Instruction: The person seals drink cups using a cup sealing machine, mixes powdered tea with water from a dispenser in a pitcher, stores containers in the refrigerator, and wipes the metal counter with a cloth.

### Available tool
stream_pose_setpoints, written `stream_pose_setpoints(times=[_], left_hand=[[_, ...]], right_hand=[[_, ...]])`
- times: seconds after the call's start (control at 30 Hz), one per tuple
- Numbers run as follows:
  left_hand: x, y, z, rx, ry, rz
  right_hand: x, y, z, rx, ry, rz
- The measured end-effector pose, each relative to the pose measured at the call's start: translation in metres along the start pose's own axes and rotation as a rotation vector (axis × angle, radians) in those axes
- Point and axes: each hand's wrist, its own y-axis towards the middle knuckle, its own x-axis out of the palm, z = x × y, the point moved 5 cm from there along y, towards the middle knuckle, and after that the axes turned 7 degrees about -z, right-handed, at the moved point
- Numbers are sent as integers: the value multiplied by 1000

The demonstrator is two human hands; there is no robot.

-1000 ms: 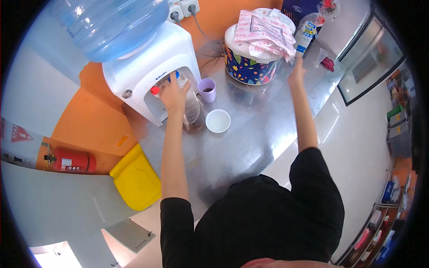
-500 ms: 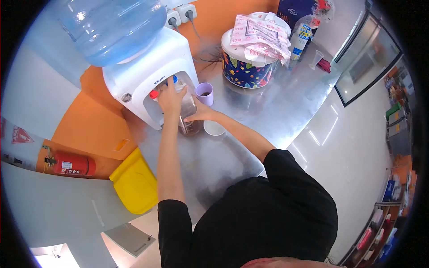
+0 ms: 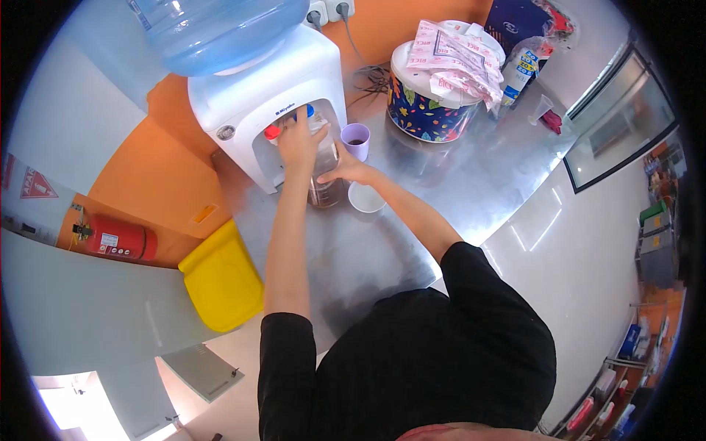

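Observation:
A white water dispenser (image 3: 243, 103) with a large blue bottle (image 3: 228, 33) on top stands on the metal table. My left hand (image 3: 300, 147) reaches to its front with fingers apart, the index finger up against the blue tap (image 3: 304, 112). The red tap (image 3: 273, 131) sits just left of that hand. Below the taps stands a clear plastic jug (image 3: 326, 192) with brownish contents at the bottom, partly hidden by my left hand. My right hand (image 3: 348, 167) grips the jug's right side. Close by are a purple cup (image 3: 356, 141) with dark contents and a white bowl (image 3: 366, 198).
A floral-patterned bucket (image 3: 430, 103) with pink-printed plastic bags (image 3: 456, 55) on its lid stands at the back. Right of it are a labelled bottle (image 3: 521, 72) and a small clear cup (image 3: 542, 109). A yellow plastic piece (image 3: 220, 283) and a fire extinguisher (image 3: 121, 237) are left.
The whole view has shifted, so the dispenser and table things appear farther right and slightly higher. Both hands keep their places at the tap and the jug.

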Motion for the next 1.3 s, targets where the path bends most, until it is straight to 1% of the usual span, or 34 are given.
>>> stream_pose_setpoints(times=[0.1,0.2,0.3,0.33,0.37,0.4,0.5,0.6,0.67,0.7,0.8,0.9,0.97,1.1,1.3], left_hand=[[3,0,-1,-10,6,-9],[2,0,-1,7,-3,0],[4,0,-2,1,6,-5],[2,0,-1,-1,12,-3],[0,0,1,-3,20,0],[-1,0,1,-9,28,-2],[-1,-1,1,-18,48,0],[1,0,0,-13,49,9],[3,1,-3,-18,35,-6],[4,1,-3,-19,31,-10],[4,2,-3,-20,28,-19],[5,3,-4,-31,36,-29],[6,3,-5,-49,45,-47],[8,4,-6,-28,28,-39],[6,2,-5,12,11,-5]], right_hand=[[3,4,4,38,80,-86],[2,11,17,48,51,-76],[1,1,-7,77,141,-132],[-2,11,13,68,197,-137],[-7,31,52,59,254,-142],[-9,37,62,51,265,-137],[-12,39,62,33,206,-100],[-10,31,41,78,347,-110],[-5,17,10,125,470,-183],[-4,16,7,129,489,-189],[-5,24,23,105,456,-150],[-6,26,29,138,451,-162],[-4,25,22,124,447,-149],[0,16,8,172,515,-141],[1,19,15,160,532,-120]])
